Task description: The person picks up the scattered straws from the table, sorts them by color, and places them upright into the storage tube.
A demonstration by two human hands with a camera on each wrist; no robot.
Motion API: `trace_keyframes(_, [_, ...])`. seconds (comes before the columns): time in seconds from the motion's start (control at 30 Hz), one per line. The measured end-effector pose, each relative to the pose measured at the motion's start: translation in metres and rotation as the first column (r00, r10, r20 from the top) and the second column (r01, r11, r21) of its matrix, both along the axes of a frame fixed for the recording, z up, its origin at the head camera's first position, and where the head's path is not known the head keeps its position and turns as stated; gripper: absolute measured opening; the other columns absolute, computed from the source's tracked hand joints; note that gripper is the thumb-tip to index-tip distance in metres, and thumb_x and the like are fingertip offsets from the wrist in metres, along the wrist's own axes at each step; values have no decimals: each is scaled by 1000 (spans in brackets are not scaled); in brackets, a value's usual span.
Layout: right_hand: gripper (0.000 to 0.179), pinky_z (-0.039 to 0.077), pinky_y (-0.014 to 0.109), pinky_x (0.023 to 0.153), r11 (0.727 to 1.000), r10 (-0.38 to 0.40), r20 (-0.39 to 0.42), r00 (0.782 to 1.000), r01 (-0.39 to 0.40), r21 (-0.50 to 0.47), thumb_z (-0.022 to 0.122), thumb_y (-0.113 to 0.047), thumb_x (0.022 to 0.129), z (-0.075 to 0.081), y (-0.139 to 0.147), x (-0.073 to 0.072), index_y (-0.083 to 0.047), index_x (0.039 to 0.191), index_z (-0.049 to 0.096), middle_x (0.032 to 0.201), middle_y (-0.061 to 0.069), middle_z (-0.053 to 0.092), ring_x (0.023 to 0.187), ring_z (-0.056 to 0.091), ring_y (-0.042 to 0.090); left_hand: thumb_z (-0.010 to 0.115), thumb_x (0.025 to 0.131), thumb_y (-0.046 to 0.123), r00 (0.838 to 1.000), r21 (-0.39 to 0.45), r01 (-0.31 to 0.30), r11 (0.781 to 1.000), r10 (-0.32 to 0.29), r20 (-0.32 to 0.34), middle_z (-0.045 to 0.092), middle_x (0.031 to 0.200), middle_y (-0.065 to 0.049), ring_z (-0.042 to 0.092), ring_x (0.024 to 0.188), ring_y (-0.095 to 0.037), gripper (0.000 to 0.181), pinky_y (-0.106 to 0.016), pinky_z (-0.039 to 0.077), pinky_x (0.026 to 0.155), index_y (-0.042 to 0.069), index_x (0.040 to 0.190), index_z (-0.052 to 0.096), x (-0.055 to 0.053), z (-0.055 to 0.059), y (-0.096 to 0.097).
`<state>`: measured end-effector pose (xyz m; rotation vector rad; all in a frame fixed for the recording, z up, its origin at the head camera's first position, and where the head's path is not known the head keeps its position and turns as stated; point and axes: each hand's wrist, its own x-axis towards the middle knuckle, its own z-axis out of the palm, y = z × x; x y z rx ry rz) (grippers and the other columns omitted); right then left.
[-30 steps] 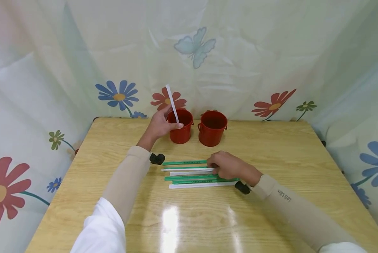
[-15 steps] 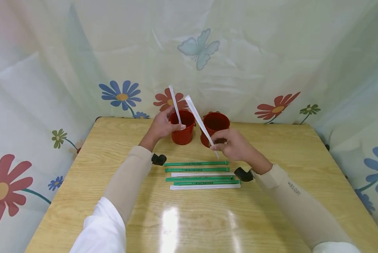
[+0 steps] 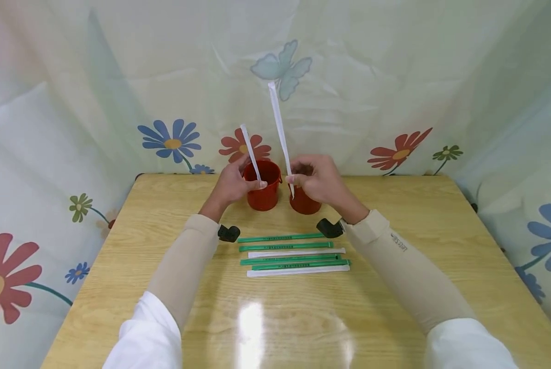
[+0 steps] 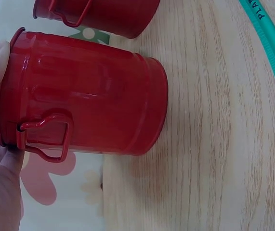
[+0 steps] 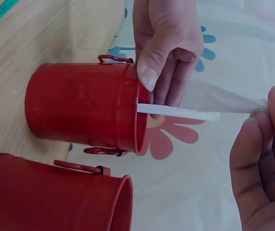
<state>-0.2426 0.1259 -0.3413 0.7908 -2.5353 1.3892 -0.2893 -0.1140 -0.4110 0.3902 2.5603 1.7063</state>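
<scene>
In the head view my left hand (image 3: 229,185) grips the rim of the left red bucket (image 3: 266,199), its thumb on the near side. A white paper-wrapped straw (image 3: 249,148) leans up out of this bucket. My right hand (image 3: 320,180) pinches another white wrapped straw (image 3: 279,125) near its lower end and holds it upright in front of the right red bucket (image 3: 305,206). From the right wrist, the straw's pinched end shows between thumb and fingertips (image 5: 260,118), with the left bucket (image 5: 84,103) beyond it. My right hand hides much of the right bucket's mouth.
On the wooden table (image 3: 187,287), several wrapped straws lie side by side in front of the buckets, among them a green straw (image 3: 284,247) and a white straw (image 3: 298,272). A flowered curtain (image 3: 349,102) hangs right behind the table's far edge.
My right hand has picked a white straw from the row, lifted it and carried it back and left to the buckets, turning it upright. My left hand stays at its rim.
</scene>
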Motion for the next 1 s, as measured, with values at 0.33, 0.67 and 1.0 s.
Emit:
trace_keyframes(0.33, [5, 54, 25, 72, 998, -66, 45, 997, 66, 7, 76, -2, 91, 14, -25, -32, 1, 93, 79, 88, 17, 77, 76, 67, 22, 84, 88, 14, 1000, 3, 21, 1000, -21, -9, 63, 146, -10, 57, 135, -31, 76, -53, 50, 115, 17, 155, 48, -3, 4, -3])
trace_keyframes(0.67, [7, 50, 25, 64, 993, -116, 29, 993, 116, 1, 78, -4, 89, 18, -45, -56, -3, 82, 79, 79, 12, 77, 70, 65, 17, 83, 89, 17, 999, -4, 43, 999, -43, 24, 58, 151, -14, 54, 140, -37, 76, -54, 48, 117, 12, 155, 46, -5, 7, 0])
trace_keyframes(1.0, [8, 53, 28, 64, 979, -194, 44, 980, 191, 69, 80, -10, 91, 6, -56, -71, -2, 91, 81, 85, 15, 79, 76, 66, 23, 84, 89, 16, 999, 12, 47, 999, -47, 19, 57, 152, -16, 55, 139, -36, 79, -55, 47, 117, 14, 157, 44, -3, 6, 0])
